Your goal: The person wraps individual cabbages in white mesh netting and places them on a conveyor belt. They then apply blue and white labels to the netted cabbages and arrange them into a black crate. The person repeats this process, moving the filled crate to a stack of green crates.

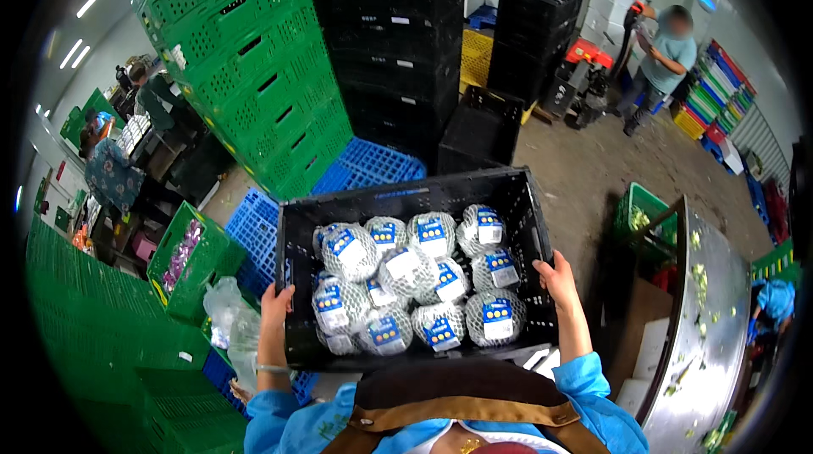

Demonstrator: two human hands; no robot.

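Observation:
A black plastic crate (pixel 413 195) is held up in front of my body, level with my waist or chest. My left hand (pixel 277 303) grips its left end wall, and my right hand (pixel 555 275) grips the right end wall. Inside lie several round items in white foam netting (pixel 351 252), each with a blue and white label; some rest on top of others. What is under the netting cannot be made out. The fingers of both hands are partly hidden by the crate walls.
Beyond the crate rise stacks of green crates (pixel 254 66) and black crates (pixel 394 41) by blue pallets (pixel 375 165). A steel table (pixel 711 301) with plant scraps stands right. A person (pixel 667 60) stands near a pallet jack (pixel 587 66); others work at far left and right.

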